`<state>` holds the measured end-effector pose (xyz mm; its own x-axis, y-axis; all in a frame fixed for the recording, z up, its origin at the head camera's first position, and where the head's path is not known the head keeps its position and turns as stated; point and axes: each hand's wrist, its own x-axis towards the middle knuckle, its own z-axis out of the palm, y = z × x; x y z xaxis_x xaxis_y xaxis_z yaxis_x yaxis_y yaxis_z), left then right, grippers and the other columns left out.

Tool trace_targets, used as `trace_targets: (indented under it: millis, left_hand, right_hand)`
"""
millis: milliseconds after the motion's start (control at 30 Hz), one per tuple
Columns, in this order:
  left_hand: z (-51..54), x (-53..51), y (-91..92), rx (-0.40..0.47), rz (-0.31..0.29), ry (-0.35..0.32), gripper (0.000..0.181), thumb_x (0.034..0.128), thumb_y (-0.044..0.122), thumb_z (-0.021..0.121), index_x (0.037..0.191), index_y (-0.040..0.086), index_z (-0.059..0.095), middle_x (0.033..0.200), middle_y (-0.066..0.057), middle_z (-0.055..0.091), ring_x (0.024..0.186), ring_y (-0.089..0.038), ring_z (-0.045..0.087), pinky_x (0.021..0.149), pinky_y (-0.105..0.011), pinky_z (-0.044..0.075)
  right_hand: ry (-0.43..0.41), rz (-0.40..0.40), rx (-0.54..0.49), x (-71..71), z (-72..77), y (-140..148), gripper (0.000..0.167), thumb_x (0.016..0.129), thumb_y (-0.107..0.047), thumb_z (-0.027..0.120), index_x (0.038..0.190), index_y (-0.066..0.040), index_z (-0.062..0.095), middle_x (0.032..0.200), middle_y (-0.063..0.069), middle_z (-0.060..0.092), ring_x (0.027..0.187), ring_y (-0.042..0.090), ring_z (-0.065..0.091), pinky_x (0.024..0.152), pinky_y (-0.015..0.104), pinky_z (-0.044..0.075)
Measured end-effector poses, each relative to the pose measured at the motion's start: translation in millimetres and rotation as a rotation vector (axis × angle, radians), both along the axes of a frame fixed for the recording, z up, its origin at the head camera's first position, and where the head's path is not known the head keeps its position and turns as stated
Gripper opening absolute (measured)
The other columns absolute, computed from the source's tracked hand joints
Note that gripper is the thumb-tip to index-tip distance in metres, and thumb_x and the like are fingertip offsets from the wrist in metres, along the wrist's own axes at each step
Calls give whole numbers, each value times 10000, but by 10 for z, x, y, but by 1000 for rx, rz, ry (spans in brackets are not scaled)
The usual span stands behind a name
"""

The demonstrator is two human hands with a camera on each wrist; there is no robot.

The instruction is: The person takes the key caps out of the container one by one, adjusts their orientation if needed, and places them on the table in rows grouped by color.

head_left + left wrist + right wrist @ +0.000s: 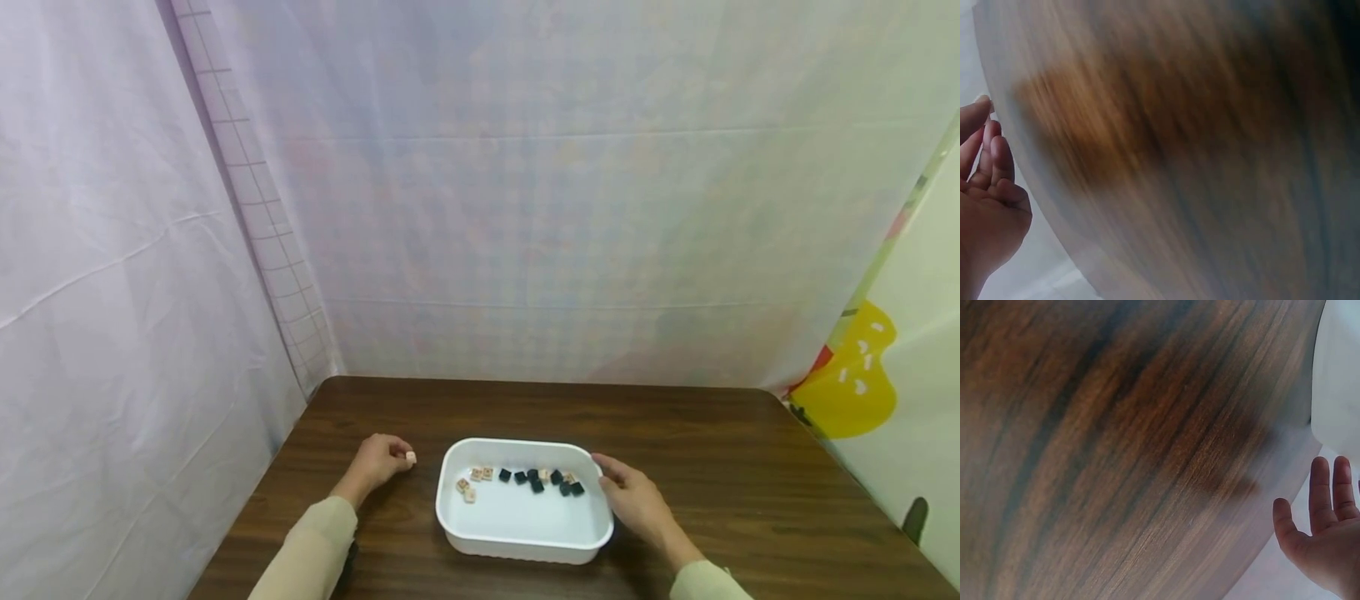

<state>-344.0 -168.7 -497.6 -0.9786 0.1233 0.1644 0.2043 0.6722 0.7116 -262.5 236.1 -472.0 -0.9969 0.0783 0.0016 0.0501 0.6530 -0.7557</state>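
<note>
At the table's left, my left hand (381,461) pinches a small pale block (411,457) between thumb and fingertips. The left wrist view shows only a sliver of it past the thumb. A white rectangular tray (525,551) stands to the right of that hand. Inside, several pale blocks with dark marks (462,485) lie at the left end, and several black blocks (521,477) lie along the far side with a few pale ones among them. My right hand (633,500) rests at the tray's right wall, its visible fingers fairly straight in the right wrist view.
The brown wood-grain table (405,550) reaches back to a pale hanging cloth (525,250). Another white cloth (135,292) hangs along the left side. At the right is a white covering with a yellow shape (847,392).
</note>
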Motion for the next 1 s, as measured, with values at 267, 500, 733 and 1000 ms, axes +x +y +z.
trace_targets:
  millis: [267,500,733,1000]
  left_hand:
    - [-43,49,-16,-11,-78,24,149,731,-19,795,865,2,734,731,-15,652,686,-116,549,662,-303,473]
    - [-53,54,49,-16,-128,57,156,735,-21,786,880,-21,728,718,-4,634,678,-102,535,647,-281,465]
    - [-32,52,76,-17,-123,35,201,740,-19,789,929,-29,722,746,-8,627,707,-116,536,667,-291,467]
    - [-16,39,59,-17,-83,22,271,740,-8,798,998,-11,717,763,-25,622,705,-144,546,655,-316,473]
  right_hand:
    - [-16,-3,-1,-6,-1,-1,414,988,-116,512,1393,-44,552,1199,237,632,1105,402,592,925,593,445]
    - [-12,-6,6,-13,0,3,412,987,-120,518,1391,-50,559,1188,226,636,1088,386,597,920,592,444]
    - [0,-10,27,-18,16,27,408,978,-113,523,1378,-47,570,1145,207,652,1050,364,608,893,570,461]
    - [-2,-23,54,-23,26,85,415,969,-118,524,1374,-41,571,1133,206,652,1039,357,606,889,568,459]
